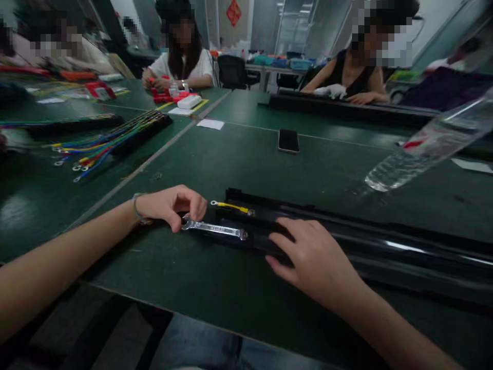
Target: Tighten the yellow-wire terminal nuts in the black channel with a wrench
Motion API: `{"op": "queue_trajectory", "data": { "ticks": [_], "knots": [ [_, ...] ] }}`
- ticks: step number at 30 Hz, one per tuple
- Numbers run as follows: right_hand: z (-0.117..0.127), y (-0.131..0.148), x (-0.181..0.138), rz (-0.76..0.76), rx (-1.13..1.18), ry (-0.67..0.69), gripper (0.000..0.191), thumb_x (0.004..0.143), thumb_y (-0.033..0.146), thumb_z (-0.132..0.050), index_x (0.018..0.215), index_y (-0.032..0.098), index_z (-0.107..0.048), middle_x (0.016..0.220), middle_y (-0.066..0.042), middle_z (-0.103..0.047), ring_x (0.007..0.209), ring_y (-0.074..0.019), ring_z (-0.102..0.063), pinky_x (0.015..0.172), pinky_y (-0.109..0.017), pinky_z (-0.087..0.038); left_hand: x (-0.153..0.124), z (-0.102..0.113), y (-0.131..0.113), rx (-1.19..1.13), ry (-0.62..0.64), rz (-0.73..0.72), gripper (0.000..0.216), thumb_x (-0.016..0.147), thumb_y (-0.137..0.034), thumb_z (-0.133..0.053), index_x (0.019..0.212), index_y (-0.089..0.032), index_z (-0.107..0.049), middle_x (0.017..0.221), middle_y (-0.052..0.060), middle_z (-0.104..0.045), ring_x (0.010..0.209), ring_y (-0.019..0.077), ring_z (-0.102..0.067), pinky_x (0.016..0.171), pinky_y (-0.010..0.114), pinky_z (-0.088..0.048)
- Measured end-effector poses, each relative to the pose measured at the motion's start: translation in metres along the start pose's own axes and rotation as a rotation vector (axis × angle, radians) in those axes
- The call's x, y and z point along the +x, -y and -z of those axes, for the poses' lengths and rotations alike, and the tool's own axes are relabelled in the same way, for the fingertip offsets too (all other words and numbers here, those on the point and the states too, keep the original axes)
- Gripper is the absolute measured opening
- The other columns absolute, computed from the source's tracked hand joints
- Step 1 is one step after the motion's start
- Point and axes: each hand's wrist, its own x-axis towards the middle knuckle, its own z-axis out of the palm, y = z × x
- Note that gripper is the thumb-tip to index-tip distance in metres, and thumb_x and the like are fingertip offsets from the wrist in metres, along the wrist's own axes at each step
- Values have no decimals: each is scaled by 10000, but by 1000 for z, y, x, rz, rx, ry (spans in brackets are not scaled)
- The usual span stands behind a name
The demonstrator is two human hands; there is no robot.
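My left hand is closed on the open end of a silver combination wrench. The wrench's ring end sits over a small fastener near the left end of a long black profile. Behind the wrench, a short yellow wire with a ring terminal is fixed to the same profile by another fastener, its free end pointing left. My right hand rests on or just over the profile, right of the wrench, fingers apart and nothing visible in them.
A clear plastic bottle stands at the right, and a phone lies beyond the profile. Bundled coloured wires lie at the left. Across the green table, a co-worker handles red parts, and another person sits by a black profile.
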Motion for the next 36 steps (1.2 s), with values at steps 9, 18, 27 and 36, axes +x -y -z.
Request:
{"op": "queue_trajectory", "data": {
  "ticks": [9, 18, 27, 36],
  "knots": [
    [1, 1, -2, 3, 9, 10, 276, 791, 358, -469, 914, 169, -629, 1090, -135, -555, 927, -253, -504, 778, -387, -372, -4, 4, 1, 58, -164, 5, 231, 637, -326, -726, 756, -164, -612, 651, 13, -527, 643, 144, -486, 586, 255, -413],
    [0, 2, -2, 1, 11, 5, 270, 789, 354, -477, 919, 172, -628, 1096, -131, -552, 947, -256, -497, 784, -389, -368, -8, 14, 8, 163, -340, 8, 235, 735, -360, -635, 832, -149, -608, 717, 20, -543, 664, 126, -496, 601, 232, -411],
    [0, 2, -3, 2, 9, -3, 269, 783, 355, -485, 912, 170, -631, 1095, -135, -555, 944, -254, -502, 781, -388, -372, -7, 13, 8, 165, -385, 59, 238, 726, -356, -643, 829, -144, -620, 729, 15, -556, 649, 109, -503, 602, 218, -407],
    [1, 1, -2, 2, 14, 10, 265, 786, 347, -480, 918, 173, -629, 1096, -132, -554, 946, -252, -501, 785, -388, -374, -7, 13, 8, 169, -379, 69, 272, 713, -381, -649, 826, -137, -615, 729, 21, -554, 653, 117, -506, 596, 223, -410]
  ]
}}
